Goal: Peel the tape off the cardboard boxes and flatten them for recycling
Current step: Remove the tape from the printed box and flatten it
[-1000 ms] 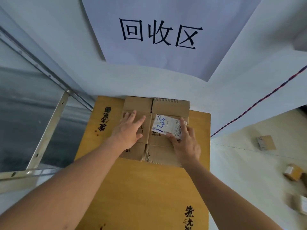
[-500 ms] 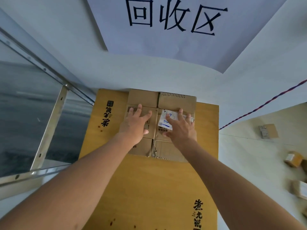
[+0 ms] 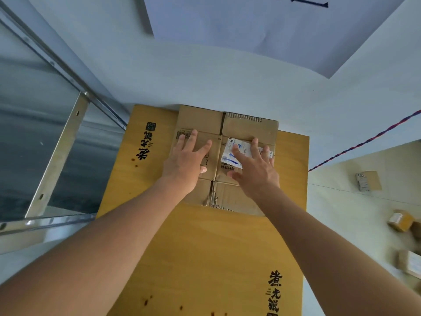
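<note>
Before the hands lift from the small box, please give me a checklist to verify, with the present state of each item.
1. Small box lies flat on the yellow cardboard: ok.
2. Left hand presses it with straight fingers: ok.
3. Right hand presses the label side: ok.
4. Label peeled off: not ok, it is still stuck on.
5. Tape all removed: cannot tell.
6. Other boxes on the floor at right flattened: not ok.

Matt corrugated cardboard box [image 3: 246, 126] bears a glossy paper label [image 3: 230, 156].
</note>
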Available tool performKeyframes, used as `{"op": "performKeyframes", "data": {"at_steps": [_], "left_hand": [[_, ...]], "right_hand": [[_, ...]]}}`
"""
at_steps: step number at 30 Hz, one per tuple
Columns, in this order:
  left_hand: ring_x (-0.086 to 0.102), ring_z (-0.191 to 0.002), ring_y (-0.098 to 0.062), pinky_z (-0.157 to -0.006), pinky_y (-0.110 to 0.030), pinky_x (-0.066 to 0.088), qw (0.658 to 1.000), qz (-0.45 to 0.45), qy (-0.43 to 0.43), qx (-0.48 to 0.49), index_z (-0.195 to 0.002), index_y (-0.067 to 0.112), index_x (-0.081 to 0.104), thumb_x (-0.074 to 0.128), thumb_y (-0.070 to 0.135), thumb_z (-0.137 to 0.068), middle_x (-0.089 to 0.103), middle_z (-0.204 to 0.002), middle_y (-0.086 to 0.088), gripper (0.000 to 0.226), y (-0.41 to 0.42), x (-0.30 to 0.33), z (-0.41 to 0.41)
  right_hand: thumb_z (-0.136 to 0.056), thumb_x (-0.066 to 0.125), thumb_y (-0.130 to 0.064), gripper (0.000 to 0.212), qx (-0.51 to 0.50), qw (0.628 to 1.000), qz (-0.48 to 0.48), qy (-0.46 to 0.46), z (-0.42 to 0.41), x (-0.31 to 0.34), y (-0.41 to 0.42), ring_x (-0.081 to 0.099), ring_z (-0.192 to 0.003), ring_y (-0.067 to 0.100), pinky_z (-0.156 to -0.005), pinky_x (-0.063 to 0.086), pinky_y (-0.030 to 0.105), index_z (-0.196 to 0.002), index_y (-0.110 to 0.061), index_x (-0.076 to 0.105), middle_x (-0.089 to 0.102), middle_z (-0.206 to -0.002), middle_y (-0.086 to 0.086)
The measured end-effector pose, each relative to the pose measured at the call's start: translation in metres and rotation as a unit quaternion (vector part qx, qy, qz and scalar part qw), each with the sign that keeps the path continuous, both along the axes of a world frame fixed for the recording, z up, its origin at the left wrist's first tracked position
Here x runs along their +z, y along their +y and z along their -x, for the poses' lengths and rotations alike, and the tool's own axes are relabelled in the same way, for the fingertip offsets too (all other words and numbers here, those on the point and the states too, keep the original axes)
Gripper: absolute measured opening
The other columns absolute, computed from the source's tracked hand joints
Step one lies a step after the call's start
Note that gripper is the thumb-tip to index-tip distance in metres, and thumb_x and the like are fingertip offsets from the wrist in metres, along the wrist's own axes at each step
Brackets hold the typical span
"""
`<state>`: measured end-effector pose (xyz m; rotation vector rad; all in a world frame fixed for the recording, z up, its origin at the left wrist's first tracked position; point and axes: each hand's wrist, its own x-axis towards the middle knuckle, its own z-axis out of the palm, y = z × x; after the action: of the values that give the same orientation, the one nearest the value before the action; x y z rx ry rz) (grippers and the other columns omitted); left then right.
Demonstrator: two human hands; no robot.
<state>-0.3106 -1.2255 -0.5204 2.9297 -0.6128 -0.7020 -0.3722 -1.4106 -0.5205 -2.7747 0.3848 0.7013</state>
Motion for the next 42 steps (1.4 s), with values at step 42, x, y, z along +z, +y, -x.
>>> {"op": "performKeyframes", "data": {"at_steps": [42], "left_hand": [[0.019,-0.156,-0.025,-0.123,-0.047,0.026,0.952,0.084,-0.277,-0.104,-0.164,0.030,0.016,0.038,0.054,-0.106,0.016,-0.171,-0.003,0.066,0.197,0.408,0.260]], "right_hand": [[-0.100,0.030,-0.071,0.072,0.087,0.944,0.037,-0.316,0.275,0.402,0.186,0.011,-0.158,0.020,-0.125,0.018,0.043,-0.162,-0.036,0.023,0.015,-0.171,-0.004]]}}
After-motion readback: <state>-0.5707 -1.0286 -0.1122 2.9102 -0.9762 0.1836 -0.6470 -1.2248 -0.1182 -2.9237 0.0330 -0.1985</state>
